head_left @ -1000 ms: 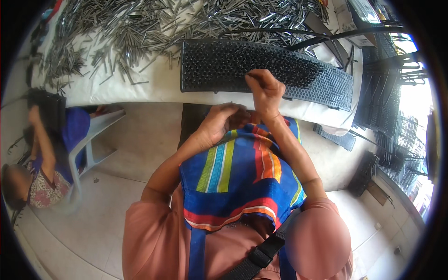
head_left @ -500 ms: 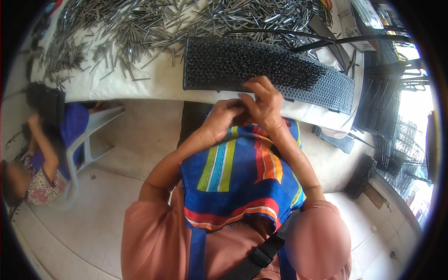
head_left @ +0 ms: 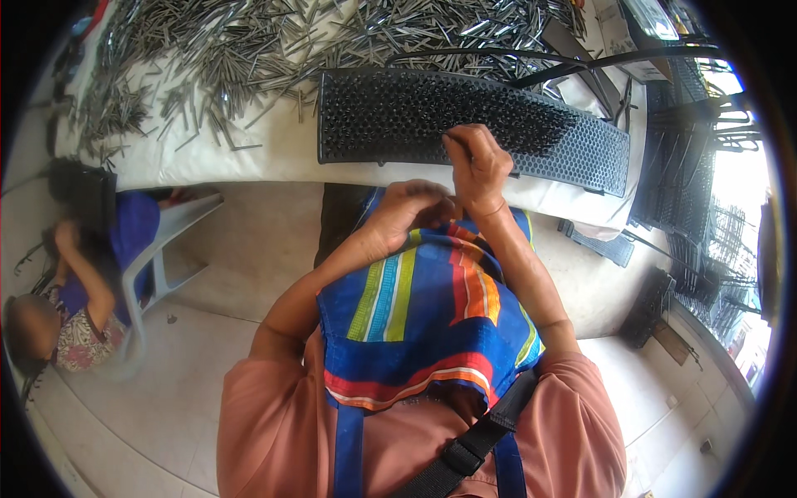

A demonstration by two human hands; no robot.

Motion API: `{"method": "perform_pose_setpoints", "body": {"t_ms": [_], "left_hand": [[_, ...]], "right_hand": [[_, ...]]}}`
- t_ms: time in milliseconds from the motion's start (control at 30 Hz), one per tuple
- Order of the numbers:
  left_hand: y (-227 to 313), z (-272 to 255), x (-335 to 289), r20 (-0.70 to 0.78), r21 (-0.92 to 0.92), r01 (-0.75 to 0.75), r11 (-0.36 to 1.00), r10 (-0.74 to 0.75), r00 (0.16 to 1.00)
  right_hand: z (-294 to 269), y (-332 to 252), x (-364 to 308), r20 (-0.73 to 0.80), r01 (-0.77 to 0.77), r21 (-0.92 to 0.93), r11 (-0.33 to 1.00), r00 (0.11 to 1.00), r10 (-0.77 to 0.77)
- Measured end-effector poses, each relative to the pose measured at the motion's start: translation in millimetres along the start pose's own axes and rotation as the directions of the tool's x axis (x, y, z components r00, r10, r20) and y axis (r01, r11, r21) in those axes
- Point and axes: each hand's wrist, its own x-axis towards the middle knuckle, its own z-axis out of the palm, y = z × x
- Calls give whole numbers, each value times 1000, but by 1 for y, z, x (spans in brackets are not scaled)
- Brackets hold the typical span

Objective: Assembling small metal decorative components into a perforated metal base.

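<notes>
My right hand [head_left: 481,170] is raised at the front edge of a long black perforated panel [head_left: 599,159], fingers curled into a pinch. Whatever sits between its fingertips is too small or hidden to make out. Lower and to the left, my left hand [head_left: 407,214] is curled over the striped blue apron [head_left: 432,307] in my lap. Its fingers bend inward, and their contents are hidden. Small dark pieces fill most of the panel's holes, while bare holes show at its right end. Loose thin metal strips [head_left: 224,75] lie heaped behind and left of the panel.
The panel lies along the front of a white-covered table [head_left: 207,162]. Black rods [head_left: 614,65] cross behind it. Dark wire racks [head_left: 685,166] stack at the right. Another person [head_left: 87,307] sits at the left near a pale plastic chair [head_left: 158,249].
My right hand has parted from my left, moving up toward the panel and closing into a tighter pinch. The left hand stays low over the apron. The panel appears slightly further left.
</notes>
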Motion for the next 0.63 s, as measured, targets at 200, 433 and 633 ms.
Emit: {"method": "perform_pose_setpoints", "body": {"t_ms": [200,433,633], "left_hand": [[3,0,-3,5,75,-17,997,17,1000],[24,-4,-19,127,177,-59,982,36,991],[109,16,-52,86,373,-317,872,308,947]], "right_hand": [[8,3,-6,104,238,-184,954,970,-222],[3,-7,-6,222,300,-233,925,942,-250],[-18,18,-38,240,259,-146,955,946,-220]]}}
